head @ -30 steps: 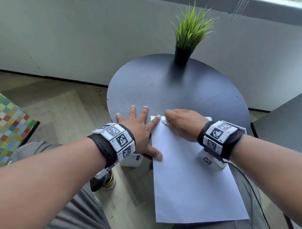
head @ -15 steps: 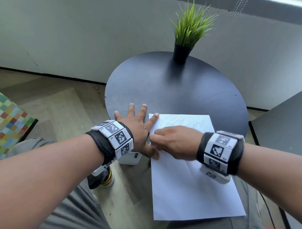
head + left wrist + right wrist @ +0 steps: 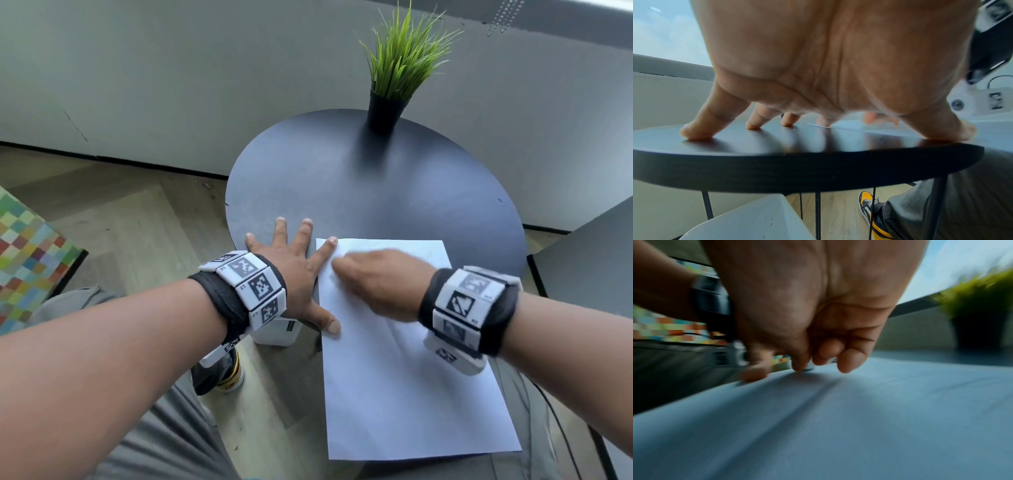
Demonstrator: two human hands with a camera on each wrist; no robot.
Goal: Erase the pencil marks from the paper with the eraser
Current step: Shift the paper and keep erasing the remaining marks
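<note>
The left hand point(image 3: 294, 274) is lying flat with fingers spread, its index finger and thumb pinning the left edge of the paper point(image 3: 404, 387) to the round worktop point(image 3: 394, 192). The right hand point(image 3: 373, 284) is curling over the sheet's upper part, pinching a small pale object, probably the eraser point(image 3: 809, 368), against it.

The table point(image 3: 376, 192) lies bare across mid-frame, between the hands and the plant point(image 3: 394, 85) standing at its far edge, upper centre. The paper point(image 3: 411, 394) is bare toward the lower frame.

Smooth white paper point(image 3: 404, 394) on a dark table point(image 3: 376, 192) (faint sheen), pale wood-look floor point(image 3: 137, 233)
</note>
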